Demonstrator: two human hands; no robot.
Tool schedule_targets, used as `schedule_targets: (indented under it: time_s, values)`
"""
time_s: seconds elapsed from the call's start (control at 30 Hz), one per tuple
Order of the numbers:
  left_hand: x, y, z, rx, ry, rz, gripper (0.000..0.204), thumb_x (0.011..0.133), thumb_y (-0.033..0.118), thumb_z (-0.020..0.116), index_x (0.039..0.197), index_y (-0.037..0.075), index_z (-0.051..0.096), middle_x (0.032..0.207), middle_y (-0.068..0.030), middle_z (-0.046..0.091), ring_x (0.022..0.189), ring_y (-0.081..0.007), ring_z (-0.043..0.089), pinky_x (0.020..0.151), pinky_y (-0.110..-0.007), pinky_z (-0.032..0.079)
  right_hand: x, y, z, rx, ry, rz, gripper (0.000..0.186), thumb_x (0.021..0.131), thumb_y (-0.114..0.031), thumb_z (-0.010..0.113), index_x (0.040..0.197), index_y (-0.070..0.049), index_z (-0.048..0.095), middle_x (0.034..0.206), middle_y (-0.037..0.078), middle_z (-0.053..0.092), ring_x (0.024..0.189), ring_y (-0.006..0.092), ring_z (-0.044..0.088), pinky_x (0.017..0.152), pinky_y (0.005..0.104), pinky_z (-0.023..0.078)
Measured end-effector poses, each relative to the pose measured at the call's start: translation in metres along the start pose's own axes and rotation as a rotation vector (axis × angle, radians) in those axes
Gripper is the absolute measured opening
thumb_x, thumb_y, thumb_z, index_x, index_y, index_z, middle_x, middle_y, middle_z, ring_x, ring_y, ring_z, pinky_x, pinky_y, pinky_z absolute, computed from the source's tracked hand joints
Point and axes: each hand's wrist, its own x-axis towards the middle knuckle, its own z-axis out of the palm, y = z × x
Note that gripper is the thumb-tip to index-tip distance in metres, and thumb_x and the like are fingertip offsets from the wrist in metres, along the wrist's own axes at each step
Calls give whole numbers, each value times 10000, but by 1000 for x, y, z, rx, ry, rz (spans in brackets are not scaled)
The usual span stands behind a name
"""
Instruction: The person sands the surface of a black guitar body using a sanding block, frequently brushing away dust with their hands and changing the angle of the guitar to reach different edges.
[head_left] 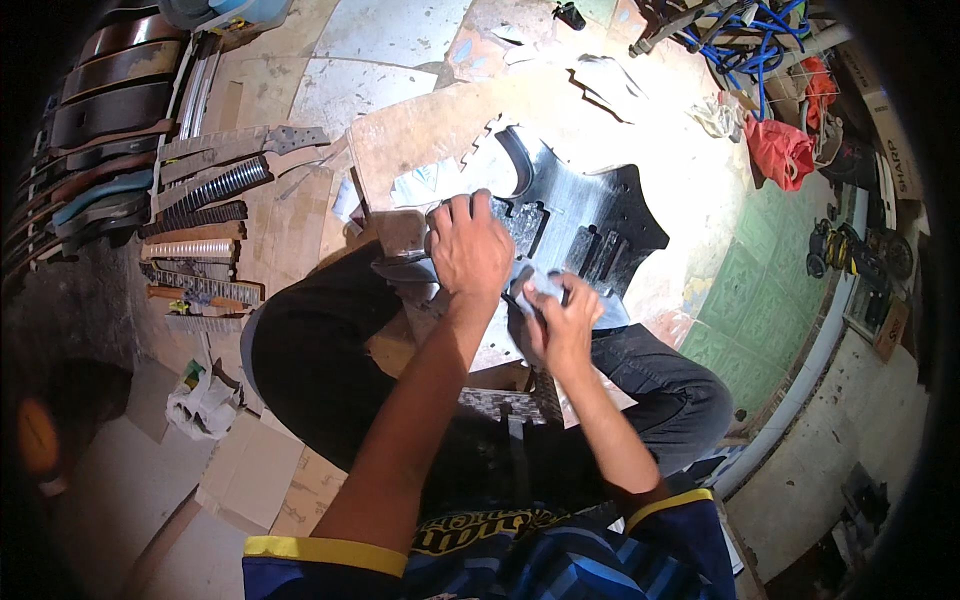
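A black electric guitar body [625, 190] with pointed horns and routed cavities lies over my lap, its surface dulled by pale dust and streaks. My left hand [470, 245] grips its left edge, fingers curled over the rim and thumb side pressed down. Close to the body's near edge, my right hand [565, 318] is closed on a grey folded piece that looks like sandpaper [522, 282], pressing it to the surface. Part of this piece is hidden by my fingers. Below the hands, a guitar neck [546, 395] shows partly between my legs.
Several guitar necks [210, 190] lie at the left beside a rack of guitar bodies [105, 110]. A pale board [400, 130] lies under the work. Blue cables [765, 40] and a red cloth [780, 155] sit far right. Cardboard [255, 470] and a white plastic bag [203, 402] lie near left.
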Motion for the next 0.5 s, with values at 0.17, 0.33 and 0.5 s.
schedule_targets:
  time_s: [0.17, 0.33, 0.5]
  values:
    - [-4, 9, 0, -97, -11, 48, 338, 927, 182, 586, 1254, 113, 638, 1152, -112, 606, 1137, -356, 555, 938, -490, 496, 152, 52, -28, -123, 232, 85, 430, 877, -232, 750, 1294, -223, 649, 1216, 212, 566, 1133, 406, 531, 943, 548, 398]
    - [2, 4, 8, -47, 2, 222, 543, 987, 374, 566, 1426, 55, 540, 1509, -144, 474, 1401, -364, 410, 1141, -516, 344, 154, 85, -96, 145, 448, 226, 512, 865, -236, 788, 1309, -49, 613, 1226, 208, 646, 1190, 367, 547, 1029, 445, 441]
    - [-1, 37, 15, 108, -92, 708, 841, 984, 605, 487, 1561, 5, 368, 1655, -179, 310, 1546, -350, 240, 1257, -517, 163, 30, 87, -105, 588, 368, 362, 544, 889, -138, 762, 1340, 77, 545, 1313, 215, 590, 1276, 285, 555, 1102, 398, 418]
